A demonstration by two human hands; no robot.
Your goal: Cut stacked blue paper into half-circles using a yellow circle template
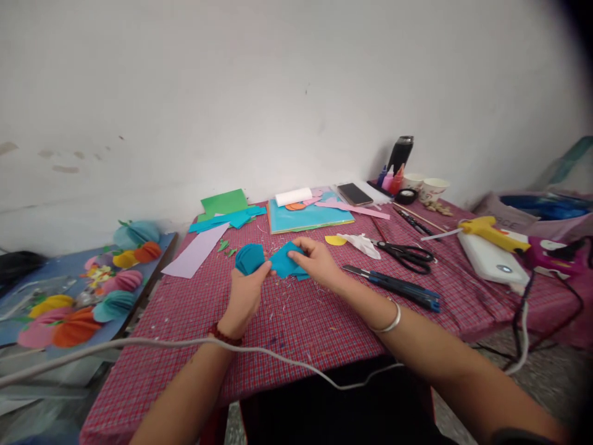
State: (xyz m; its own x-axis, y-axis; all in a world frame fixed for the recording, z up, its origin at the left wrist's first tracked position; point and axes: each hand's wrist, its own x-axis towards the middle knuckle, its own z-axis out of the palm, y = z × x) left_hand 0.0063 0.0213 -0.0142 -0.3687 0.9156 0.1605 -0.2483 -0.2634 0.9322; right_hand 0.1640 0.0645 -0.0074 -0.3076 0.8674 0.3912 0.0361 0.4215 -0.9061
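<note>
My left hand (247,289) is closed on a stack of rounded blue paper pieces (249,258), which fan out slightly above the thumb. In my right hand (316,262) is a blue paper piece (283,260), pinched between thumb and fingers just right of the stack. More blue paper shows under that hand, partly hidden by the fingers. Tiny green paper scraps (224,246) lie on the checked tablecloth (185,321) beyond my left hand. Right of my right hand rest a blue utility knife (398,287) and black-handled scissors (407,255).
A white cable (278,355) crosses above my left forearm. Coloured sheets (308,219) lie by the wall. A yellow glue gun (493,232) sits on a white box (491,259) at right, near paper cups (433,189). Paper pumpkins (78,326) cover the blue table at left.
</note>
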